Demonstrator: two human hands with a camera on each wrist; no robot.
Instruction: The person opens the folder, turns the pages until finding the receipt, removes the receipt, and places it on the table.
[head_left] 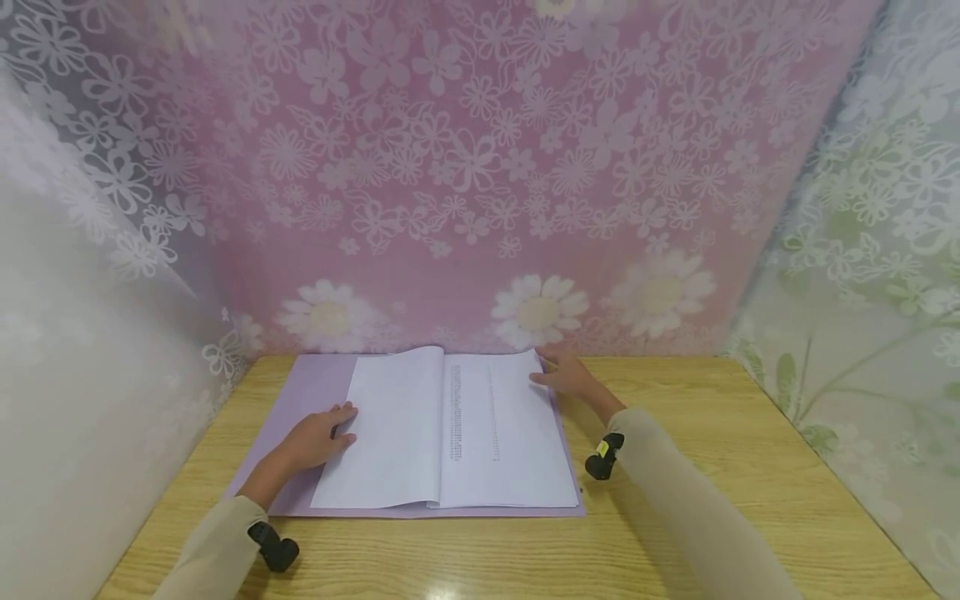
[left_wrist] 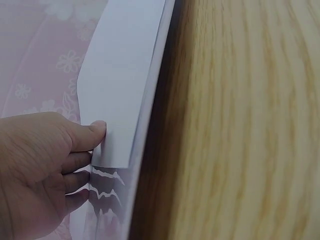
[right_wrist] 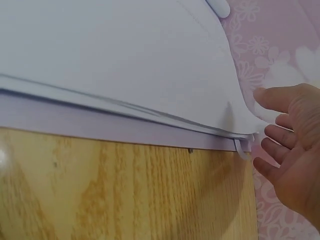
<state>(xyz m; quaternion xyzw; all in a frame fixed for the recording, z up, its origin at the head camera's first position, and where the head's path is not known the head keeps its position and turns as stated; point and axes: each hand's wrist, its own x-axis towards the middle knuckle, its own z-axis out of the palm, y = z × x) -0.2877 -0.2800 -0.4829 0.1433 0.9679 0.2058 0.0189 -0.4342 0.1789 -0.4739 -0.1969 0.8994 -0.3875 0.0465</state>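
You had the open booklet (head_left: 450, 433) lying on its lilac cover (head_left: 315, 383) toward the far middle of the wooden table (head_left: 750, 467), close to the flowered pink backdrop (head_left: 480, 167). Your left hand (head_left: 315, 437) rested at the left page's outer edge, thumb pressed on the sheet with the fingers tucked at the stacked page edges beneath, so it pinched that page. Your right hand (head_left: 570, 377) lay relaxed at the far right corner, fingers loosely extended and touching the lifted corner of the right page.
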